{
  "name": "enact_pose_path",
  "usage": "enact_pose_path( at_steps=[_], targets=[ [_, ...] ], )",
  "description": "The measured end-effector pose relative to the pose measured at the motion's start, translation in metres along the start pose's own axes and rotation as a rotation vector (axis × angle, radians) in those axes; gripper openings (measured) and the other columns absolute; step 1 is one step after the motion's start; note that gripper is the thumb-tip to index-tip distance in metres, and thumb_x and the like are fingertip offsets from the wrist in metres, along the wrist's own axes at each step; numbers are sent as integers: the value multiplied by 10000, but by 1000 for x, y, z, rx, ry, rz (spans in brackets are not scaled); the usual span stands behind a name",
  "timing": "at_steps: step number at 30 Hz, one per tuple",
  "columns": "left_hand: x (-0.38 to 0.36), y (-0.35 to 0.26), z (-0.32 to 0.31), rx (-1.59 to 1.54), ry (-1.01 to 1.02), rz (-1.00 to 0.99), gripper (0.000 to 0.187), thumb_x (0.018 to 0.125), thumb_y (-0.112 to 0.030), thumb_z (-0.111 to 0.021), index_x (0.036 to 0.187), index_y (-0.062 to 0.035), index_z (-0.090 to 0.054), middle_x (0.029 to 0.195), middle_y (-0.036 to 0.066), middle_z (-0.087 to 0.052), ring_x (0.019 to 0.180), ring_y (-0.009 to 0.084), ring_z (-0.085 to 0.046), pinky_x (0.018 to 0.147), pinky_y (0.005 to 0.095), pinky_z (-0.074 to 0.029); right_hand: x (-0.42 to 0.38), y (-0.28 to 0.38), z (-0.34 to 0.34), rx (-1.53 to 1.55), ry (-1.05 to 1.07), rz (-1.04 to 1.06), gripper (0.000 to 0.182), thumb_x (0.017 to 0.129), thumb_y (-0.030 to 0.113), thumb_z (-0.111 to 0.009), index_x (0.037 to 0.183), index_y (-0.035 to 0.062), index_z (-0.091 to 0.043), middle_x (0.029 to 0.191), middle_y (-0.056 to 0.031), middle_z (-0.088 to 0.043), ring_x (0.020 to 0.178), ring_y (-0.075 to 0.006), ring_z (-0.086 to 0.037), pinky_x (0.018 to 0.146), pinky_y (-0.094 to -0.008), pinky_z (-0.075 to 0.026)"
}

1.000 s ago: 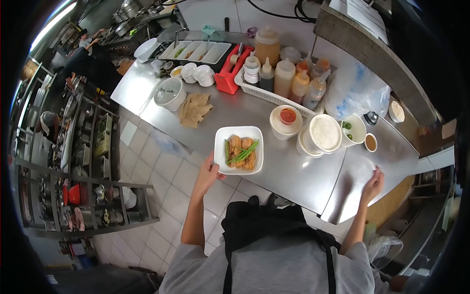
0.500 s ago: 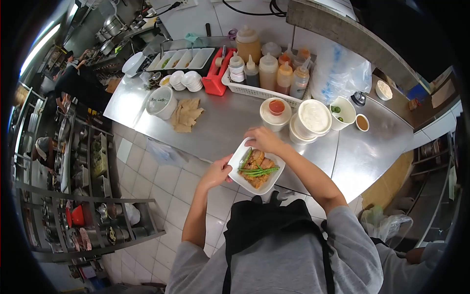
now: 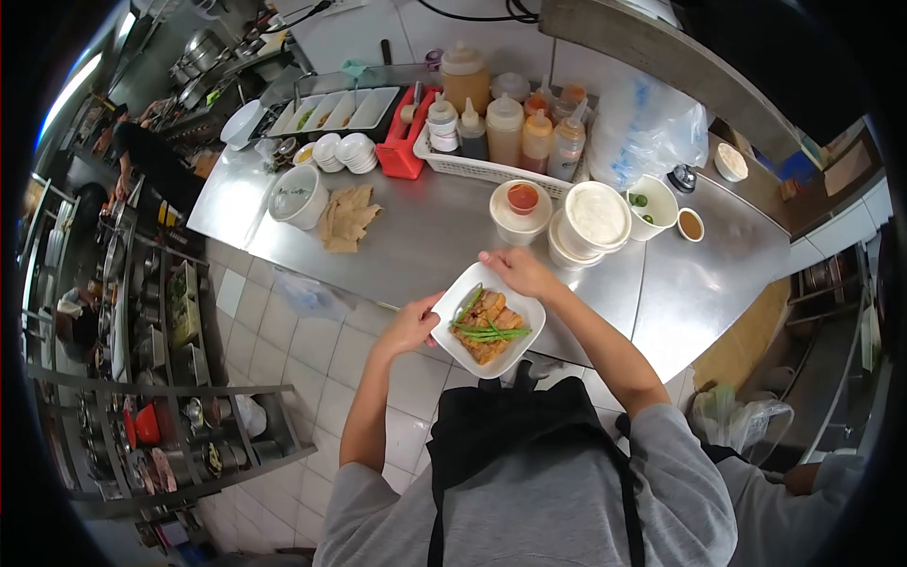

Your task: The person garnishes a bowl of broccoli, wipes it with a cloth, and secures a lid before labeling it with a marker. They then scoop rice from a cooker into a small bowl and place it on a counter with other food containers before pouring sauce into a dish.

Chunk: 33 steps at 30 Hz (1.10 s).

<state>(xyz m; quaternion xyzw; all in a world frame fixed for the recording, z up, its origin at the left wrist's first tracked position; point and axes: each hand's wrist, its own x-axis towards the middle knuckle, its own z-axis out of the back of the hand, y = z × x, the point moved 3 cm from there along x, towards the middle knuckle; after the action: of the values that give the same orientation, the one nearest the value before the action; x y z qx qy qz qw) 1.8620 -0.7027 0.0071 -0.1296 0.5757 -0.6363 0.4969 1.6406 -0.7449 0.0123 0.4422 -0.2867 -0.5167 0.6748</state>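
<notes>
A white square bowl (image 3: 526,355) holds browned meat pieces (image 3: 491,317) with green beans (image 3: 493,334) on top. Its left rim is gripped by my left hand (image 3: 412,326), the fingers closed against the edge. My right hand (image 3: 518,273) pinches the far rim from above. The bowl hangs over the near edge of the steel counter (image 3: 425,236), in front of my apron. Just beyond my right hand stands a lidded white tub (image 3: 520,225) with a small cup of red sauce (image 3: 522,197) on it.
Stacked white tubs (image 3: 597,219) and a bowl with green limes (image 3: 652,210) stand at the right. Behind are squeeze bottles (image 3: 504,130) in a white basket, a red holder (image 3: 402,151) and brown paper (image 3: 350,219). People work at the far left (image 3: 151,161).
The bowl has shifted slightly left within the view and turned a little, still between both hands. The view itself has shifted slightly. The person at the far left has changed posture.
</notes>
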Motion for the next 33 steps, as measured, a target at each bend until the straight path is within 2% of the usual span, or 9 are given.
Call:
enact_pose_path(
  at_steps=[4, 6, 10, 14, 19, 22, 25, 28, 33],
  targets=[
    [3, 1, -7, 25, 57, -110, 519, 794, -35, -391, 1308, -96, -428, 727, 47, -574, 547, 101, -534, 505, 234, -459, -7, -15, -5, -117, 89, 104, 463, 912, 435, -441, 905, 16, -638, 754, -134, -632, 690, -210, -572, 689, -343, -471],
    [8, -4, -13, 39, 80, -129, 519, 794, -22, -393, 1307, -94, -431, 776, 36, -577, 597, 86, -526, 524, 231, -465, -20, -17, 3, 14, 141, 0, 476, 895, 469, -450, 917, 30, -633, 829, -166, -638, 761, -254, -601, 717, -362, -467],
    [7, -22, -35, 89, 172, -110, 483, 812, -22, -396, 1288, -78, -452, 841, 39, -588, 628, 85, -530, 554, 232, -481, -65, -29, 8, 733, 288, -182, 536, 879, 490, -481, 1158, 39, -559, 1052, -58, -605, 945, -146, -560, 816, -282, -452],
    [11, -56, -66, 11, 191, -202, 467, 829, -29, -396, 1289, -80, -453, 805, 32, -573, 606, 80, -512, 547, 243, -478, -135, -17, 42, 835, 106, -446, 581, 883, 485, -472, 1225, 16, -496, 1141, -105, -557, 1008, -166, -536, 850, -288, -442],
    [43, -83, -124, 132, 346, -301, 415, 852, -54, -405, 1258, -79, -490, 699, 14, -511, 572, 72, -465, 545, 236, -457, -199, -39, 86, 189, -48, -514, 655, 886, 527, -414, 1187, -51, -487, 1126, -212, -540, 995, -216, -530, 852, -321, -433],
    [71, -105, -162, 17, 229, -556, 300, 919, -165, -454, 1153, -1, -548, 755, 52, -590, 700, 72, -510, 658, 234, -444, -232, -42, 124, -30, -286, -571, 587, 920, 457, -383, 975, -89, -589, 814, -198, -613, 757, -218, -568, 733, -344, -458],
    [97, -124, -195, -177, 144, -400, 421, 942, -340, -436, 939, 46, -603, 673, 18, -545, 638, 57, -455, 600, 233, -411, -260, -64, 166, -85, -517, -477, 637, 923, 470, -358, 940, -128, -574, 790, -241, -615, 757, -284, -601, 717, -376, -470],
    [107, -156, -228, -528, 294, -263, 552, 943, -445, -353, 1119, 45, -538, 706, 54, -576, 586, 115, -552, 542, 243, -457, -282, -58, 215, -137, -607, -534, 629, 925, 466, -359, 1024, -125, -549, 893, -247, -614, 828, -278, -599, 745, -363, -469],
    [130, -196, -294, -590, 457, -325, 592, 945, -462, -316, 1198, 51, -465, 747, 82, -584, 610, 134, -576, 548, 244, -477, -310, -80, 326, -67, -831, -730, 596, 920, 462, -398, 1122, -86, -517, 927, -156, -602, 768, -190, -557, 708, -322, -459]
  ],
)
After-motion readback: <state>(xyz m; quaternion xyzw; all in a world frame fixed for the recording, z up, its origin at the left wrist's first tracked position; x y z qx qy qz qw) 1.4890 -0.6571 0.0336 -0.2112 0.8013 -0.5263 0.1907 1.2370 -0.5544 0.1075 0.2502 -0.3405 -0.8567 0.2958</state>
